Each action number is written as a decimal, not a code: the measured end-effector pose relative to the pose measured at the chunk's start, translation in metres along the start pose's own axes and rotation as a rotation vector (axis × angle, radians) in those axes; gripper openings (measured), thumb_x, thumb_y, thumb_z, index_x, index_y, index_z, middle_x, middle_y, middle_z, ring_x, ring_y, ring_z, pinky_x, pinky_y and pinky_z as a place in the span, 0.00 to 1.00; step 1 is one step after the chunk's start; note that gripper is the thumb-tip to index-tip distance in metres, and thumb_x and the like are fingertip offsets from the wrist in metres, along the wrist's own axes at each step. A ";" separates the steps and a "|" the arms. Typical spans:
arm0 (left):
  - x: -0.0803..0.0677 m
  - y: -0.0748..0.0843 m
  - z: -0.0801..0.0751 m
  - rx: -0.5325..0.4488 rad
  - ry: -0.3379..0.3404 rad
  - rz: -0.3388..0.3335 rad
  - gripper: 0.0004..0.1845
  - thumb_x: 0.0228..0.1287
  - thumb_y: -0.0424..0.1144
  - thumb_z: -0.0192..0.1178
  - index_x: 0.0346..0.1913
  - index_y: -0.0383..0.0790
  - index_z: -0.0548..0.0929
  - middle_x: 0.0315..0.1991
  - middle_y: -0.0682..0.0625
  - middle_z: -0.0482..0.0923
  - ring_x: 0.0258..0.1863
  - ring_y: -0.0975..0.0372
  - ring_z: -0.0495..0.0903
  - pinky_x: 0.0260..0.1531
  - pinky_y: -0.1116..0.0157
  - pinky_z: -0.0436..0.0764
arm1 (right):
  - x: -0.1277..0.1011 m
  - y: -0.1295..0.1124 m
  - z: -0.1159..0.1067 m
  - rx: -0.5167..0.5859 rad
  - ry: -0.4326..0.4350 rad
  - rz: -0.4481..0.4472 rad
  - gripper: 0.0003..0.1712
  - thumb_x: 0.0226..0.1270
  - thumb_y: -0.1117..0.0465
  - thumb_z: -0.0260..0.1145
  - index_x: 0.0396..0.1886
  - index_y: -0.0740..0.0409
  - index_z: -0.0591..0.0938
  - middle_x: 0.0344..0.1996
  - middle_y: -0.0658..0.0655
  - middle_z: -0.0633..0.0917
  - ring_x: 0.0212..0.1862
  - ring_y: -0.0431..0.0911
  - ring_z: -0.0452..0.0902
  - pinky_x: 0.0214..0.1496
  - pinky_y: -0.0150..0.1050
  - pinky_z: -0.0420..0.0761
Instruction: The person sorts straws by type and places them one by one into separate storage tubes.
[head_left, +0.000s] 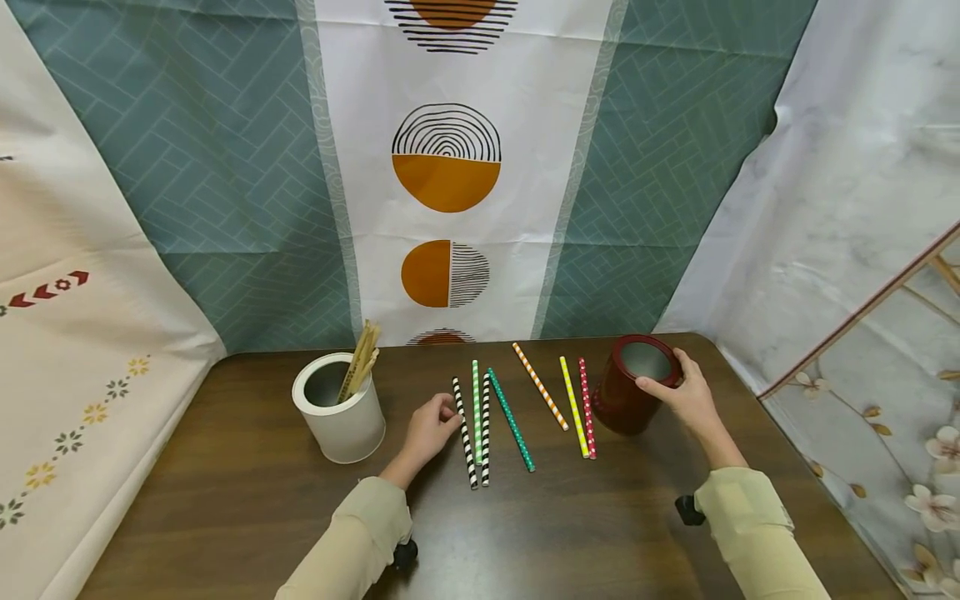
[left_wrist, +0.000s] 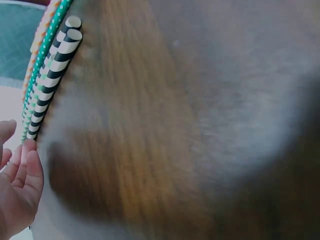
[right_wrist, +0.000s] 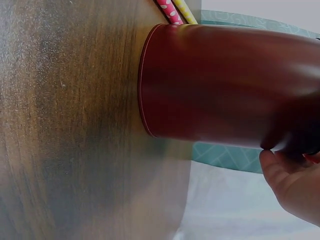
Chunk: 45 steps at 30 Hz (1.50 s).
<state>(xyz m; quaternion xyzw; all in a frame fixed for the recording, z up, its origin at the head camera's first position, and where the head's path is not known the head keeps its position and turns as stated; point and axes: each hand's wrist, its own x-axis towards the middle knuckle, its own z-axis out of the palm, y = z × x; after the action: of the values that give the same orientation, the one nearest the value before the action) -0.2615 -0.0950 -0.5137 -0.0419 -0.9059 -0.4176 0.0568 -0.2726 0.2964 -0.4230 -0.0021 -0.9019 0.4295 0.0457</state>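
Observation:
On the right, my right hand (head_left: 688,393) holds a dark red cylindrical cup (head_left: 626,398) near its rim, thumb on the near side and fingers round the far right. The cup's smooth wall (right_wrist: 215,82) fills much of the right wrist view. My left hand (head_left: 432,429) has its loosely bent fingertips right at a black-and-white striped paper straw (head_left: 467,442); thumb and fingers are apart in the left wrist view. Beside that straw lie a light green striped straw (head_left: 476,400), another black-and-white one (head_left: 485,433) and a teal dotted straw (head_left: 512,421).
Towards the cup lie an orange striped straw (head_left: 540,386), a yellow straw (head_left: 573,407) and a red dotted straw (head_left: 587,408). A white cup (head_left: 348,429) holding several tan sticks (head_left: 360,362) stands left on the brown table (head_left: 517,542). Patterned cloth (head_left: 240,183) hangs behind.

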 end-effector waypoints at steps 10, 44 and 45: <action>0.015 -0.002 0.006 0.008 -0.032 -0.064 0.17 0.55 0.40 0.60 0.46 0.36 0.75 0.29 0.49 0.77 0.27 0.60 0.74 0.31 0.62 0.72 | -0.001 0.003 0.002 0.011 0.013 0.006 0.53 0.55 0.47 0.62 0.68 0.63 0.43 0.63 0.71 0.53 0.55 0.59 0.59 0.51 0.50 0.66; 0.030 0.020 0.005 0.224 -0.091 -0.330 0.20 0.49 0.44 0.64 0.45 0.38 0.75 0.35 0.45 0.79 0.27 0.54 0.74 0.24 0.61 0.72 | 0.002 0.002 0.003 0.031 0.018 -0.005 0.53 0.54 0.47 0.63 0.68 0.63 0.43 0.64 0.70 0.52 0.57 0.59 0.58 0.52 0.51 0.65; 0.030 0.020 0.004 0.234 -0.102 -0.328 0.18 0.49 0.43 0.63 0.43 0.38 0.75 0.34 0.45 0.78 0.27 0.54 0.73 0.22 0.62 0.71 | 0.002 0.002 0.003 0.031 0.018 -0.005 0.53 0.54 0.47 0.63 0.68 0.63 0.43 0.64 0.70 0.52 0.57 0.59 0.58 0.52 0.51 0.65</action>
<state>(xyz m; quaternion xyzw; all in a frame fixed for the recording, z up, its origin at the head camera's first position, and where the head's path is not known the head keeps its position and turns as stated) -0.2895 -0.0779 -0.4969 0.0919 -0.9446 -0.3107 -0.0533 -0.2749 0.2954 -0.4267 -0.0028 -0.8947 0.4432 0.0548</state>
